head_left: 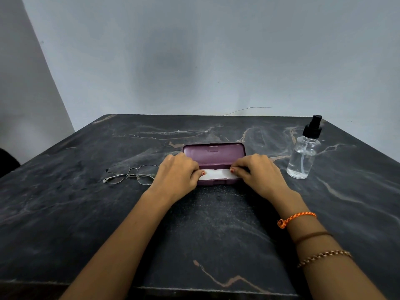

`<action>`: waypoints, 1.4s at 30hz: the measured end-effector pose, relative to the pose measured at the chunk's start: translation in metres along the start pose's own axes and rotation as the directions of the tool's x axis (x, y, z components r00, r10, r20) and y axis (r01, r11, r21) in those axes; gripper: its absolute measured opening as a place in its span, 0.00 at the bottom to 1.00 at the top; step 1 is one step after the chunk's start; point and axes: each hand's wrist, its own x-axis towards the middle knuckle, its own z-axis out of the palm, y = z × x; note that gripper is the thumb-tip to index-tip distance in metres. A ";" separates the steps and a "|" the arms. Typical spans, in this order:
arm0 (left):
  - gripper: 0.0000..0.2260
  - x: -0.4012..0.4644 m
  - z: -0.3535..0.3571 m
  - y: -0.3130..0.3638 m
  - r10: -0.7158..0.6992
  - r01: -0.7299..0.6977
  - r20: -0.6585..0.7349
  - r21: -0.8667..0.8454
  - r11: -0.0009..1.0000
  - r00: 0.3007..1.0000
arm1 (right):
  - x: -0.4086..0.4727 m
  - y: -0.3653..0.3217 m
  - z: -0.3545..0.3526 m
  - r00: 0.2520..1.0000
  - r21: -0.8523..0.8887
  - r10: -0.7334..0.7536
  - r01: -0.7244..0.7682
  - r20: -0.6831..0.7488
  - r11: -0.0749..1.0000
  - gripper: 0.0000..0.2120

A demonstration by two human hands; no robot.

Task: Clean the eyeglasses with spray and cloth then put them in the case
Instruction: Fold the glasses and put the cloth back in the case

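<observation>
A purple eyeglass case (214,153) lies open at the table's middle, its lid raised toward the far side. A white cloth (216,174) lies flat in its lower half. My left hand (177,172) grips the case's left end, thumb on the cloth. My right hand (257,173) grips the right end, thumb also on the cloth. Thin metal-framed eyeglasses (132,174) lie on the table just left of my left hand, untouched. A clear spray bottle (303,156) with a black pump top stands upright to the right of the case.
The dark marbled table (216,224) meets a grey wall at its far edge. Its near edge runs along the bottom of the view. Bracelets circle my right wrist.
</observation>
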 end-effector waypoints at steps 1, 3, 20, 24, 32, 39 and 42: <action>0.14 0.000 0.000 0.000 -0.005 0.005 -0.008 -0.018 1.000 1.000 | 0.000 0.000 0.000 1.000 0.007 0.004 -0.004 -0.003 1.000 0.10; 0.14 -0.001 0.001 0.000 -0.014 0.012 -0.026 -0.063 0.998 1.000 | 0.000 0.001 0.001 1.000 0.018 0.007 -0.006 -0.012 1.000 0.10; 0.08 -0.003 0.006 -0.002 -0.055 -0.005 -0.195 -0.293 0.956 0.979 | 0.001 -0.004 0.007 0.975 0.131 -0.013 0.043 -0.223 0.990 0.08; 0.08 -0.004 0.003 -0.002 -0.073 -0.011 -0.261 -0.309 0.951 0.963 | -0.001 -0.010 0.007 0.936 0.143 -0.032 0.087 -0.351 0.986 0.08; 0.07 -0.005 -0.012 -0.013 -0.190 0.029 -0.448 -0.342 0.939 0.874 | -0.007 -0.033 0.009 0.852 0.012 -0.142 0.172 -0.504 0.985 0.08; 0.08 -0.041 -0.035 -0.079 -0.267 0.156 -0.503 -0.253 0.955 0.822 | -0.015 -0.063 0.027 0.762 -0.313 -0.450 0.334 -0.465 0.889 0.11; 0.08 -0.060 -0.035 -0.112 -0.360 0.263 -0.476 -0.259 0.929 0.802 | -0.015 -0.074 0.036 0.740 -0.434 -0.568 0.405 -0.361 0.804 0.11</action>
